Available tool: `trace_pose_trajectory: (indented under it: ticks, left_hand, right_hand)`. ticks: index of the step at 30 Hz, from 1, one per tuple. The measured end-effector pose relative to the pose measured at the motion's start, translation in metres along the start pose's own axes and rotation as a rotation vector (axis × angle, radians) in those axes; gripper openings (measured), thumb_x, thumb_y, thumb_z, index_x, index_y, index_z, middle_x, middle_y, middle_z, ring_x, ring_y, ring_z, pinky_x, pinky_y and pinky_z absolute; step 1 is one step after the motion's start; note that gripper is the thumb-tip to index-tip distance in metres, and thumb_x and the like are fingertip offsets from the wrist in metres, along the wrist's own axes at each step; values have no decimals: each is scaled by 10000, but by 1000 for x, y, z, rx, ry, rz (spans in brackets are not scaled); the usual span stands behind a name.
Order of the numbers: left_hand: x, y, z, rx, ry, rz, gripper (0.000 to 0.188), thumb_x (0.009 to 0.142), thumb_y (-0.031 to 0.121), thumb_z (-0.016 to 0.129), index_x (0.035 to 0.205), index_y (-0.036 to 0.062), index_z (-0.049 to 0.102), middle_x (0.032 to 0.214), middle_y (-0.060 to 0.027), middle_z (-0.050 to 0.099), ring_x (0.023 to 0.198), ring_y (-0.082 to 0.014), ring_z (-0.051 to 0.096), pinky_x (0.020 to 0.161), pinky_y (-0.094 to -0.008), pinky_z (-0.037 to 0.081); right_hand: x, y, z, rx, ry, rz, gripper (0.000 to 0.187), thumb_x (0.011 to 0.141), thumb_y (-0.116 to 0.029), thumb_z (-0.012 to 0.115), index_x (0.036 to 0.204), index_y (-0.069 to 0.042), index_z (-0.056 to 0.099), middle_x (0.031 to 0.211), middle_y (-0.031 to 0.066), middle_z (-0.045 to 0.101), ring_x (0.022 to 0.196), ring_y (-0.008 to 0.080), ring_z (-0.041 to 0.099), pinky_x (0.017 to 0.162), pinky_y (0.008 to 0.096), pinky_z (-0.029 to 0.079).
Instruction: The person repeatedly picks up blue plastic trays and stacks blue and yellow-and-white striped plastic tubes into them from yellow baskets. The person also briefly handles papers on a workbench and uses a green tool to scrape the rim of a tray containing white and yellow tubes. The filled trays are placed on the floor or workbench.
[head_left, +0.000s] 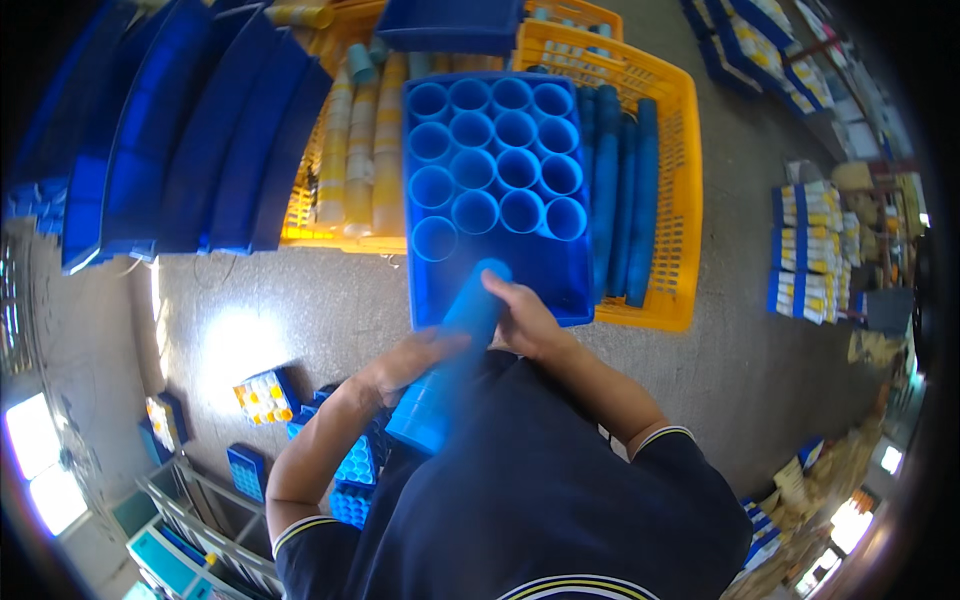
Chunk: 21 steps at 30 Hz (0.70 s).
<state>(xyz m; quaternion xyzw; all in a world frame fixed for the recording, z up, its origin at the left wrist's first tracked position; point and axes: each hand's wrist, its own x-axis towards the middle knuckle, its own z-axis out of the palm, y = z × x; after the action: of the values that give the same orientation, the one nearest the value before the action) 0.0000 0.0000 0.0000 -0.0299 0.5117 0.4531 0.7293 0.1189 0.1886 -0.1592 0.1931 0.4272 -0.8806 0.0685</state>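
Observation:
A long stack of nested blue cups slants across the front of my body, partly smeared by motion. My left hand is closed round its middle. Nearer the upper end, my right hand grips the same stack, thumb laid along its rim. Just beyond stands a blue bin with rows of round blue cups, mouths facing up. Bare bin floor shows at its near side, right beside the stack's top end. My right hand is over the bin's near edge.
Under and behind the bin, yellow crates hold long blue stacks and yellow-and-white stacks. Tall blue bins stand on edge at left. Another blue bin lies at the back. Filled bins rest on the floor at lower left.

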Motion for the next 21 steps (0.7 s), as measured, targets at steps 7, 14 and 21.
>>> trace_pose_trajectory:
  ticks: [7, 14, 21]
  left_hand:
    - [13, 20, -2, -146, -112, -22, 874, 803, 587, 714, 1360, -21, 425, 1157, -201, 603, 1015, -281, 644, 874, -431, 558]
    - [-2, 35, -7, 86, 31, -172, 847, 835, 561, 692, 1365, -35, 409, 1142, -220, 623, 996, -299, 669, 842, -429, 575]
    - [-6, 14, -14, -59, 79, -105, 867, 853, 596, 648, 1380, -39, 381, 1117, -225, 640, 920, -305, 698, 768, -378, 606]
  right_hand:
    - [-37, -70, 34, 877, 384, 287, 774, 959, -589, 472, 1420, -2, 265, 1477, 220, 358, 1405, 356, 324, 1185, 515, 217]
    - [-14, -44, 29, 379, 136, 21, 495, 923, -406, 659, 1273, -102, 484, 1221, 117, 568, 1166, 240, 542, 1054, 483, 399]
    - [-18, -42, 71, 553, 29, 221, 692, 908, -413, 684, 1397, -51, 356, 1304, 117, 482, 1218, 269, 481, 1047, 470, 377]
